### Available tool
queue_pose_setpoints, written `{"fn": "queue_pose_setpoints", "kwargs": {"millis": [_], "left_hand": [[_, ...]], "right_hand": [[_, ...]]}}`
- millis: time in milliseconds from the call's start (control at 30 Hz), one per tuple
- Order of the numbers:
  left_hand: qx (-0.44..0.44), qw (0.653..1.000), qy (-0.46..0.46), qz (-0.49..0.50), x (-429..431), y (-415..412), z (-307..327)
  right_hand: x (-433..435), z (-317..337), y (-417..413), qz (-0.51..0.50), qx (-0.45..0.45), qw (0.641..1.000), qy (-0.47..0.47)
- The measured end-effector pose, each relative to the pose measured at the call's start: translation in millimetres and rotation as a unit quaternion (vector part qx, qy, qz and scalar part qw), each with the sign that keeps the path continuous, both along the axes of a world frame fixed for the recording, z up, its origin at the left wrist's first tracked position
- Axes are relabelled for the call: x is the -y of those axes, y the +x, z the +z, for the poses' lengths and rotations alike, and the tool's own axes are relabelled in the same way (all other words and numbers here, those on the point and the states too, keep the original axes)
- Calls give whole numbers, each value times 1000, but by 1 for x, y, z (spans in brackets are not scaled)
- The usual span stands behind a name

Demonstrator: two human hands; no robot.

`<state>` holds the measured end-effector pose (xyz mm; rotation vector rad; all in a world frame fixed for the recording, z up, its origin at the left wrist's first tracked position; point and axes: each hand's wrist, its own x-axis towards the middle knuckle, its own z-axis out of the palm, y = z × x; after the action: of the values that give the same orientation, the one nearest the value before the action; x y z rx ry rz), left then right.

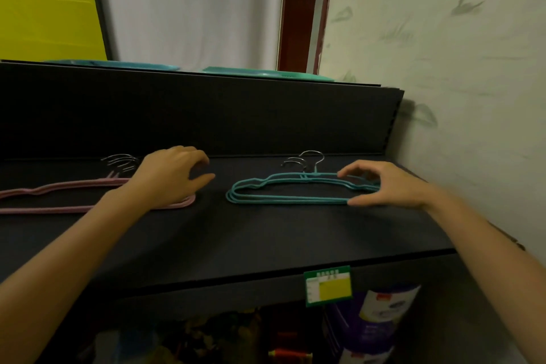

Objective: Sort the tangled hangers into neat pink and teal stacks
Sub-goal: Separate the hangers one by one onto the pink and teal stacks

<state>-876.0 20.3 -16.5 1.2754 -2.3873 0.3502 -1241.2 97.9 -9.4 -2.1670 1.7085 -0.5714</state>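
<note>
A stack of pink hangers (53, 196) lies flat on the left of the dark shelf (266, 233), metal hooks pointing to the back. My left hand (171, 176) rests over the right end of this stack, fingers loosely curled, holding nothing that I can see. A stack of teal hangers (280, 190) lies to the right, hooks also at the back. My right hand (384, 186) is at the teal stack's right end, thumb at the front edge and fingertips on the upper bars, pinching it.
The shelf's black back panel (206, 115) rises behind the hangers. Teal trays (260, 72) sit on top of it. A stained wall (458, 83) closes the right side. A green and yellow price tag (328, 285) hangs on the shelf's front edge, with goods below.
</note>
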Motion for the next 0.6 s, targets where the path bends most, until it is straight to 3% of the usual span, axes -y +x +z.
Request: {"fn": "queue_pose_setpoints", "kwargs": {"millis": [433, 600], "left_hand": [[-11, 997, 22, 71, -9, -37, -1], [-18, 995, 18, 94, -13, -27, 0]], "right_hand": [[40, -14, -20, 82, -21, 995, 57], [40, -10, -16, 83, -86, 992, 51]]}}
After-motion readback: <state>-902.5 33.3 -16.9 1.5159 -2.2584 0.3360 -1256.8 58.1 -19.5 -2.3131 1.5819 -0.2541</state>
